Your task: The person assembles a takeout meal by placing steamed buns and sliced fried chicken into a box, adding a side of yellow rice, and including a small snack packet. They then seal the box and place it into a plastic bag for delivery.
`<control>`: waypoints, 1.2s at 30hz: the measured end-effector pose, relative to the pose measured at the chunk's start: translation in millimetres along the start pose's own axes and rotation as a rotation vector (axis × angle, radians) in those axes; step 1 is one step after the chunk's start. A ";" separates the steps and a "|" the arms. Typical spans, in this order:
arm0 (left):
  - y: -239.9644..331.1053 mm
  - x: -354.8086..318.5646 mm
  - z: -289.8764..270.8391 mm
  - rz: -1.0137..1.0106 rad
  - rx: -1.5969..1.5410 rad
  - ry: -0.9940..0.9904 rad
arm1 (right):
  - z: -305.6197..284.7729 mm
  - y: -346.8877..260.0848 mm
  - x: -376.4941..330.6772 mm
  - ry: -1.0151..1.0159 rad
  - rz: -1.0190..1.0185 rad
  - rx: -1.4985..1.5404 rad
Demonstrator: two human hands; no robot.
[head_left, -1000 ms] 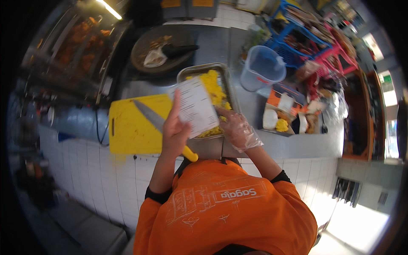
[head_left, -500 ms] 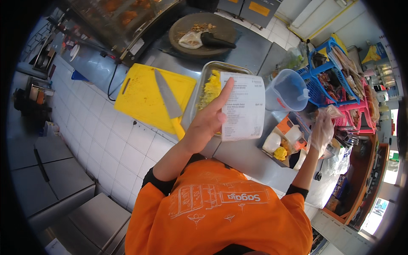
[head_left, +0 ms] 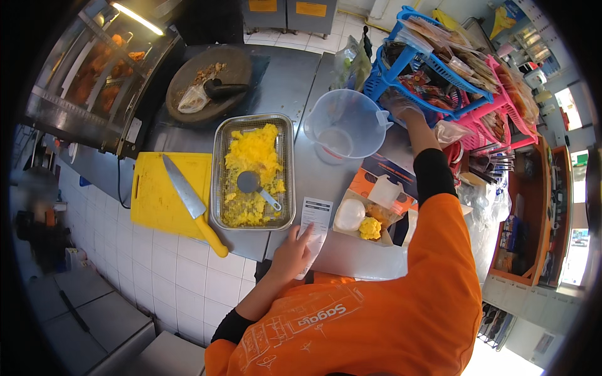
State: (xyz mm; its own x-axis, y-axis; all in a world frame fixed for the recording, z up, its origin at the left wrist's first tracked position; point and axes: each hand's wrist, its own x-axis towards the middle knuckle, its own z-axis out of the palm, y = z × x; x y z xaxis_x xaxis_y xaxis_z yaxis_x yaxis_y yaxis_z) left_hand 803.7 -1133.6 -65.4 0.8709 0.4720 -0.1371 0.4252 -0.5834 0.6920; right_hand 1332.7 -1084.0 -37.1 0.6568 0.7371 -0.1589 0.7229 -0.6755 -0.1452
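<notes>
Clamps long white paper slip (head_left: pixel 316 213) in left grip (head_left: pixel 292 254); seems light, limp, edge-held best; cannot tell right grip's (head_left: pixel 404 109) closure at blue plastic basket (head_left: pixel 378 79).

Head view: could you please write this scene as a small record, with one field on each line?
left hand: holds a white receipt
right hand: at the blue basket, partly hidden
tray: metal, holds yellow food with a scoop lying on it
cutting board: yellow, a knife resting on it, its handle past the edge
food box: open, with a white mound and yellow lump inside
jug: clear plastic, between tray and basket
</notes>
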 end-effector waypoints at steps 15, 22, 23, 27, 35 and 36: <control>-24.3 4.0 11.0 0.504 0.249 -0.062 | -70.8 -26.8 -160.6 0.269 -0.297 -0.553; -24.2 1.8 29.7 0.662 0.171 -0.006 | -0.4 -102.4 -363.1 0.270 0.125 -0.166; -25.0 2.1 31.3 0.683 0.186 0.013 | 9.6 -111.5 -383.1 0.214 -0.122 -0.432; -31.6 -0.1 35.9 0.671 0.189 -0.001 | 49.9 -147.6 -414.9 0.498 -0.023 0.034; -49.3 -2.4 45.5 0.687 0.155 -0.019 | 103.3 -134.7 -376.3 0.816 -0.171 -0.031; -50.6 -2.0 42.6 0.721 0.147 0.019 | 108.0 -134.6 -373.9 0.902 -0.184 0.151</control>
State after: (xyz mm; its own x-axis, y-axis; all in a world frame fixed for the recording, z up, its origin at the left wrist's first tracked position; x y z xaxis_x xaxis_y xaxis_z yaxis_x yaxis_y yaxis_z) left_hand 791.0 -1133.2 -130.4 0.9426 -0.0518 0.3298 -0.2219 -0.8352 0.5032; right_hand 966.7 -1270.8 -63.6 0.4984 0.5263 0.6889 0.8382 -0.4954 -0.2279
